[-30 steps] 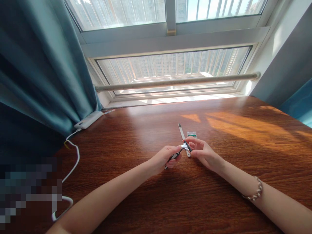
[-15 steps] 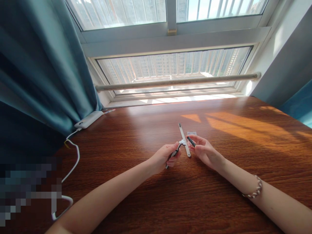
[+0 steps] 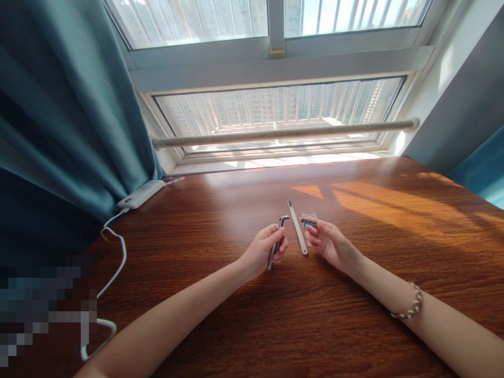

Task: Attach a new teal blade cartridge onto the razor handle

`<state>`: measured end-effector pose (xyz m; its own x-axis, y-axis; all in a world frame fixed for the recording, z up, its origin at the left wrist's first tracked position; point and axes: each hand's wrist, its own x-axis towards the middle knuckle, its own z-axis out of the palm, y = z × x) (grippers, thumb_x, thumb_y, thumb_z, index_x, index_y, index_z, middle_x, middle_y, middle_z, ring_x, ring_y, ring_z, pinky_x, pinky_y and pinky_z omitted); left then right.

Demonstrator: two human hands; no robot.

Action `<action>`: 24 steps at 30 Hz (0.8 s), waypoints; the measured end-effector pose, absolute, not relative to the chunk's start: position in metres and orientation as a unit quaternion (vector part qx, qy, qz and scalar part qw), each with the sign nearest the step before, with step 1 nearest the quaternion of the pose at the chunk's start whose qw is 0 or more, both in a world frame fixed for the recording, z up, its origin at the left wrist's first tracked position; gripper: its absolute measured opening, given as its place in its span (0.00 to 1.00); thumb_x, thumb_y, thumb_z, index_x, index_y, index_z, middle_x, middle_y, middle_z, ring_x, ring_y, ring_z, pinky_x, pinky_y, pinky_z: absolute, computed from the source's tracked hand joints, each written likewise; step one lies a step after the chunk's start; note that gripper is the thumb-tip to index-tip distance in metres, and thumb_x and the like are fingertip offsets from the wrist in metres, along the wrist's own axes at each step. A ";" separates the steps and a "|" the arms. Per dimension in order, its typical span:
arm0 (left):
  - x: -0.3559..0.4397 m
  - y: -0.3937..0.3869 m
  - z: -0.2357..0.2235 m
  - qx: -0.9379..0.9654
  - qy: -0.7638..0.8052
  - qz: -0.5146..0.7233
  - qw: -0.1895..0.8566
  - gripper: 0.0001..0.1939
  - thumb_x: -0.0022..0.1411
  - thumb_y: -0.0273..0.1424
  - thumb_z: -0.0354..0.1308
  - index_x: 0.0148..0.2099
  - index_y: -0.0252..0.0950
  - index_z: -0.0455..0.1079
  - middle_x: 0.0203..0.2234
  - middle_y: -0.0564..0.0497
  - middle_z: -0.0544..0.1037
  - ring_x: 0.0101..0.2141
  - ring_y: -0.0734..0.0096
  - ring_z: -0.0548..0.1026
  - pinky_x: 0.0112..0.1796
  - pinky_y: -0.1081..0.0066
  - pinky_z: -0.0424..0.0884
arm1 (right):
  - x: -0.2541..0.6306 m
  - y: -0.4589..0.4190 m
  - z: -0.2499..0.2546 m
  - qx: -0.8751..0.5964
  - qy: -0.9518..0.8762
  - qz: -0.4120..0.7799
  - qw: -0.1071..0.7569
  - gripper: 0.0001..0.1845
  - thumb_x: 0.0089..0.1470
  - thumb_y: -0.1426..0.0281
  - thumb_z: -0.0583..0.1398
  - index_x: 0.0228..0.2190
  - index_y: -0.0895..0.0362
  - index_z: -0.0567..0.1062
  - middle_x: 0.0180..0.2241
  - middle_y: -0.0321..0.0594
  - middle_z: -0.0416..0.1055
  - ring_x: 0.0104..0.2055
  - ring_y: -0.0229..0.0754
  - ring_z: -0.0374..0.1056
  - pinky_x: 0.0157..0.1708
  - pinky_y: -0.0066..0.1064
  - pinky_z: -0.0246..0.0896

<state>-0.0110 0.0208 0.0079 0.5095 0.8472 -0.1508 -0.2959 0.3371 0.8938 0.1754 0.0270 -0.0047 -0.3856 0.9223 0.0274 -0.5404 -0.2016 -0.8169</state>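
My left hand [image 3: 266,248] is closed round the grey-black handle of a razor [image 3: 281,224], held upright with its bent, narrow top end pointing to the right. Between the thumb and fingertips of my right hand [image 3: 329,242] is a small dark razor cartridge [image 3: 309,222] with a light pattern on its face. A white toothbrush [image 3: 297,228] with a dark bristle head lies slantwise on the table between my hands. Just behind the cartridge lies a small clear plastic case [image 3: 309,216], partly covered by my right fingers.
The brown wooden table [image 3: 220,320] reaches to the window sill, with sunlight at its right. A white power strip or adapter [image 3: 142,195] with a white cable [image 3: 125,249] sits at the left edge by the blue curtain [image 3: 79,105]. A rail [image 3: 275,135] crosses the window.
The razor's top end has moved left, away from the toothbrush, and turned more upright. My right hand has turned the cartridge from slanted to nearly level. Both hands still hold their things.
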 end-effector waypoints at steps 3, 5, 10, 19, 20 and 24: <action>-0.010 0.023 0.003 0.412 0.320 0.390 0.759 0.13 0.59 0.40 0.49 0.30 0.35 0.57 0.17 0.57 0.63 0.14 0.83 0.58 0.16 0.80 0.51 | 0.175 0.029 -0.011 -0.307 -0.446 0.688 0.484 0.18 0.46 0.61 0.61 0.37 0.58 0.72 0.21 0.30 0.52 0.20 0.30 0.44 0.19 0.25 0.41; -0.010 0.026 -0.001 0.398 0.322 0.401 0.760 0.14 0.58 0.41 0.49 0.31 0.34 0.58 0.16 0.57 0.63 0.14 0.82 0.59 0.16 0.80 0.53 | 0.174 0.032 -0.018 -0.359 -0.520 0.623 0.461 0.20 0.42 0.63 0.63 0.38 0.58 0.71 0.20 0.29 0.51 0.20 0.30 0.45 0.20 0.24 0.41; -0.011 0.035 -0.008 0.382 0.308 0.412 0.768 0.15 0.58 0.42 0.49 0.32 0.34 0.59 0.13 0.59 0.58 0.13 0.82 0.58 0.16 0.80 0.54 | 0.170 0.035 -0.027 -0.430 -0.703 0.437 0.361 0.22 0.40 0.64 0.64 0.39 0.57 0.71 0.18 0.28 0.53 0.21 0.32 0.50 0.22 0.25 0.46; -0.012 0.042 -0.015 0.351 0.300 0.441 0.770 0.14 0.60 0.41 0.48 0.31 0.34 0.59 0.10 0.62 0.50 0.11 0.84 0.49 0.14 0.82 0.51 | 0.167 0.039 -0.024 -0.480 -0.785 0.279 0.274 0.21 0.42 0.60 0.62 0.39 0.56 0.74 0.18 0.31 0.61 0.21 0.35 0.57 0.24 0.26 0.50; -0.012 0.042 -0.015 0.350 0.299 0.440 0.771 0.14 0.60 0.41 0.48 0.31 0.34 0.59 0.10 0.62 0.50 0.11 0.84 0.49 0.13 0.82 0.50 | 0.167 0.039 -0.024 -0.484 -0.789 0.266 0.270 0.22 0.42 0.59 0.62 0.40 0.55 0.74 0.19 0.32 0.63 0.22 0.36 0.58 0.24 0.26 0.50; -0.013 0.042 -0.015 0.346 0.301 0.435 0.775 0.14 0.60 0.40 0.47 0.31 0.34 0.59 0.10 0.62 0.50 0.11 0.84 0.48 0.13 0.82 0.50 | 0.167 0.037 -0.023 -0.494 -0.796 0.239 0.255 0.24 0.42 0.55 0.61 0.41 0.54 0.73 0.21 0.34 0.64 0.23 0.38 0.59 0.24 0.27 0.50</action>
